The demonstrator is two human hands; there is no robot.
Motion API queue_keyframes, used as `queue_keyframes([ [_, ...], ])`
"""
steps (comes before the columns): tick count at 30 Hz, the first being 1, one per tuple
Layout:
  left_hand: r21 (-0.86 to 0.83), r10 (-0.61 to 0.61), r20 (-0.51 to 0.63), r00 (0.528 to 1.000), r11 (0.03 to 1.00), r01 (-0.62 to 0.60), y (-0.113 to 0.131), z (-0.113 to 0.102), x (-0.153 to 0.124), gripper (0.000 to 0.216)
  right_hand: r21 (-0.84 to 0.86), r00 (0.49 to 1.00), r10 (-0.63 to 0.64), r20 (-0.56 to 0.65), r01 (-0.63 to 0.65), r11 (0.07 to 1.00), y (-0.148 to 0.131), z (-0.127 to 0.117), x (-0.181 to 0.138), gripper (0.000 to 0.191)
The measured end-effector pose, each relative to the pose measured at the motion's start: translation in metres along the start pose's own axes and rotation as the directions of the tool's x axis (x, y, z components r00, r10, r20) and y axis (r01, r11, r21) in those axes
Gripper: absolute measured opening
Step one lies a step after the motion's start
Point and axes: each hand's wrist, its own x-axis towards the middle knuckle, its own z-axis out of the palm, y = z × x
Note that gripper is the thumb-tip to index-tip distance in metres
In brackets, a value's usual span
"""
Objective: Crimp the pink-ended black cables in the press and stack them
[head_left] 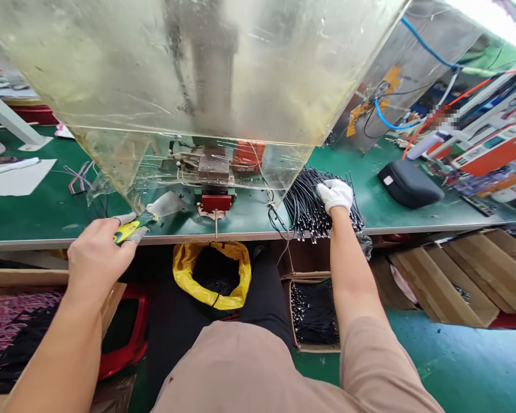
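My left hand, with light coverings on some fingertips, is closed around the yellow-and-green handle of a putty knife. Its broad metal blade points right, over the table's front edge. My right hand, in a white glove, reaches into a thick pile of short black cables with bright metal ends. The gloved fingers are curled down onto the cables, their tips partly hidden. Between my hands stands a small machine with a red block at its front, under a scratched clear plastic guard.
Below the table edge hangs a yellow-rimmed bag between my legs. Cartons hold more black cables and pink-and-black wires. A black case lies right of the pile. White paper lies at the left.
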Motion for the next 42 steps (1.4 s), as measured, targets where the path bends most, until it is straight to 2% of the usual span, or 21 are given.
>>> queue_keyframes([
  [2,0.03,-0.016,-0.003,1.0,0.999,0.016,-0.003,0.006,0.001,0.035,0.286,0.994,0.056,-0.093,-0.027,0.958,-0.002,-0.007,-0.001,0.025],
  [3,0.05,-0.025,0.003,1.0,0.998,0.025,-0.004,0.011,0.001,0.034,0.47,0.992,0.09,-0.089,-0.038,0.882,-0.005,-0.011,-0.002,0.021],
  [4,0.069,-0.036,0.017,0.999,0.997,0.035,-0.003,0.016,0.002,0.034,0.655,0.993,0.104,-0.056,-0.042,0.755,-0.009,-0.016,-0.005,0.017],
  [6,0.088,-0.059,0.065,0.996,0.995,0.053,0.0,0.028,0.003,0.033,0.912,0.998,0.037,0.045,-0.056,0.406,-0.022,-0.028,-0.018,0.018],
  [7,0.082,-0.064,0.095,0.993,0.995,0.057,0.003,0.035,0.003,0.033,0.968,0.996,-0.035,0.084,-0.073,0.242,-0.03,-0.033,-0.029,0.02],
  [8,0.065,-0.067,0.122,0.99,0.996,0.06,0.006,0.043,0.004,0.034,0.987,0.986,-0.118,0.117,-0.102,0.125,-0.039,-0.039,-0.043,0.021],
  [9,0.04,-0.066,0.14,0.988,0.997,0.061,0.009,0.05,0.004,0.035,0.988,0.967,-0.203,0.151,-0.142,0.058,-0.049,-0.043,-0.06,0.021],
  [11,-0.015,-0.061,0.172,0.983,0.998,0.064,0.015,0.064,0.005,0.036,0.974,0.903,-0.366,0.226,-0.222,0.054,-0.072,-0.048,-0.102,0.022],
  [14,-0.061,-0.055,0.195,0.979,0.996,0.068,0.022,0.077,0.003,0.035,0.903,0.758,-0.519,0.395,-0.425,0.065,-0.104,-0.039,-0.169,0.035],
  [16,-0.066,-0.04,0.183,0.982,0.996,0.053,0.025,0.078,0.001,0.036,0.793,0.595,-0.608,0.526,-0.601,0.099,-0.119,-0.021,-0.208,0.042],
  [18,-0.073,-0.031,0.151,0.988,0.996,0.042,0.024,0.072,-0.003,0.036,0.667,0.439,-0.634,0.637,-0.726,0.168,-0.124,0.005,-0.239,0.05],
  [19,-0.084,-0.032,0.133,0.991,0.996,0.043,0.023,0.068,-0.006,0.036,0.609,0.381,-0.618,0.688,-0.766,0.206,-0.124,0.019,-0.252,0.054],
  [21,-0.12,-0.045,0.101,0.994,0.991,0.057,0.018,0.058,-0.012,0.035,0.504,0.287,-0.577,0.765,-0.824,0.259,-0.117,0.044,-0.271,0.058],
  [23,-0.162,-0.064,0.078,0.995,0.984,0.076,0.012,0.048,-0.018,0.032,0.436,0.227,-0.554,0.801,-0.856,0.28,-0.111,0.06,-0.282,0.058],
  [26,-0.223,-0.094,0.059,0.994,0.969,0.105,0.008,0.037,-0.026,0.03,0.427,0.208,-0.573,0.793,-0.86,0.279,-0.116,0.066,-0.281,0.056],
  [28,-0.266,-0.108,0.045,0.993,0.957,0.116,0.009,0.033,-0.03,0.03,0.459,0.225,-0.619,0.753,-0.853,0.248,-0.13,0.063,-0.271,0.05],
  [32,-0.344,-0.109,0.016,0.994,0.933,0.108,0.012,0.029,-0.034,0.026,0.483,0.267,-0.702,0.661,-0.867,0.125,-0.169,0.058,-0.239,0.039],
  [35,-0.401,-0.113,0.01,0.994,0.91,0.107,0.012,0.026,-0.036,0.028,0.495,0.275,-0.726,0.63,-0.863,0.102,-0.193,0.057,-0.22,0.033],
  [41,-0.449,-0.148,0.029,0.989,0.882,0.145,0.007,0.023,-0.043,0.028,0.442,0.27,-0.683,0.679,-0.893,0.087,-0.213,0.061,-0.202,0.003],
  [42,-0.454,-0.152,0.034,0.988,0.878,0.151,0.007,0.024,-0.044,0.028,0.429,0.271,-0.665,0.696,-0.9,0.082,-0.215,0.061,-0.2,0.004],
])
